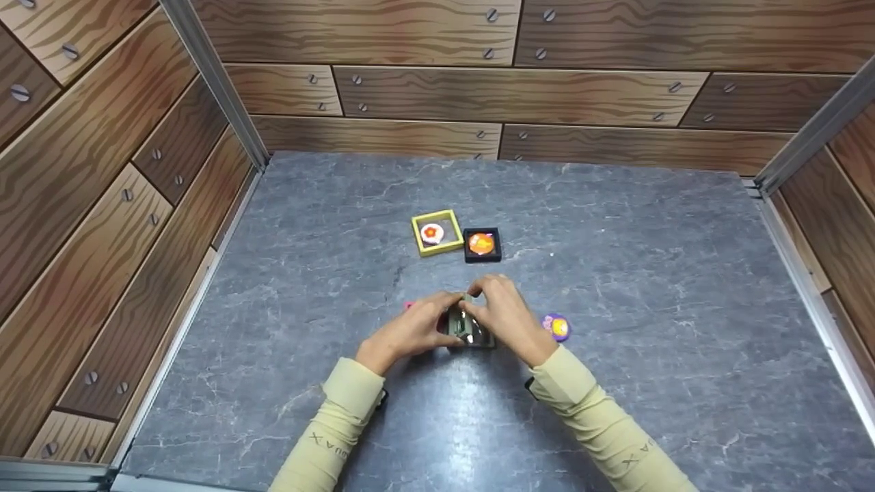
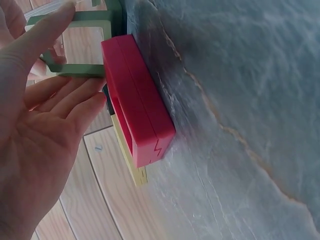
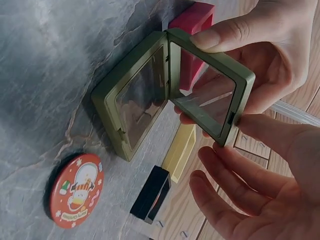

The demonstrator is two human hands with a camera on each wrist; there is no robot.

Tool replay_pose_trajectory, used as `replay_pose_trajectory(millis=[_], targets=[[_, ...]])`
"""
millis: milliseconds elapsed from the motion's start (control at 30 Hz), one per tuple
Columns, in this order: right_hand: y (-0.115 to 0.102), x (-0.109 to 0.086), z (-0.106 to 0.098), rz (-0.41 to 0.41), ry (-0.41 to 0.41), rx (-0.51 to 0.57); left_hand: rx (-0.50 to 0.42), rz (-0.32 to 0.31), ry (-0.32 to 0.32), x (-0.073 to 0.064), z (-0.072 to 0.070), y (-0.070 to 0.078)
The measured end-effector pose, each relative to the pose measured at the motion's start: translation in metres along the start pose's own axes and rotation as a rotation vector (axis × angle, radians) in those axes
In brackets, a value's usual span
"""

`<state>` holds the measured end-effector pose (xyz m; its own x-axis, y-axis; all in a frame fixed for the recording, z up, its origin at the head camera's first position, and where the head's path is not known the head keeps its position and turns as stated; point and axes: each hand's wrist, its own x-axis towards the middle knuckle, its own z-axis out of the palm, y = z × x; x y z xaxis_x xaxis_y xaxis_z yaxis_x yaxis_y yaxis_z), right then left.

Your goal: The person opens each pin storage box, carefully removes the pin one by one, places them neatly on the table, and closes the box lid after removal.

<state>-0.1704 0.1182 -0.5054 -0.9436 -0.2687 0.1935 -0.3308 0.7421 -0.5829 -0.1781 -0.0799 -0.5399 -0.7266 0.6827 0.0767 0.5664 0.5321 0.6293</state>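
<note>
A green hinged display case (image 1: 462, 326) with clear film windows stands with its two halves swung apart. One half (image 3: 111, 107) rests on the grey surface and the other half tilts up from the hinge. My left hand (image 1: 417, 326) pinches the raised half, its thumb along the rim; the left wrist view shows the left hand (image 2: 50, 115) at the green rim (image 2: 82, 69). At a corner of that raised half, my right hand (image 1: 509, 316) grips with thumb and fingertips, seen closely as the right hand (image 3: 260, 175) in the right wrist view.
A red-pink case (image 2: 142, 95) stands beside the left hand. Farther back lie a yellow case (image 1: 437, 252) and a black case (image 1: 482, 259), each with a round badge inside. A round cartoon badge (image 1: 556, 327) lies right of the right hand. Wood-patterned walls (image 1: 424, 89) enclose the surface.
</note>
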Motion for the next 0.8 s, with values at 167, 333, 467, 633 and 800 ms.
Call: replay_pose_trajectory(millis=[167, 333, 467, 633, 800], targets=[[0.004, 0.0, -0.003, 0.043, -0.033, -0.022, 0.036, -0.021, -0.013, 0.004, 0.004, 0.004], [0.01, 0.001, -0.005, 0.092, -0.072, -0.036, 0.073, -0.055, -0.028, 0.007, 0.008, 0.008], [0.014, 0.0, -0.006, 0.1, -0.088, -0.051, 0.098, -0.064, -0.028, 0.009, 0.009, 0.011], [0.021, -0.002, -0.007, 0.096, -0.109, -0.086, 0.145, -0.071, -0.028, 0.01, 0.012, 0.015], [0.028, -0.002, -0.005, 0.084, -0.113, -0.096, 0.176, -0.051, -0.01, 0.011, 0.017, 0.015]])
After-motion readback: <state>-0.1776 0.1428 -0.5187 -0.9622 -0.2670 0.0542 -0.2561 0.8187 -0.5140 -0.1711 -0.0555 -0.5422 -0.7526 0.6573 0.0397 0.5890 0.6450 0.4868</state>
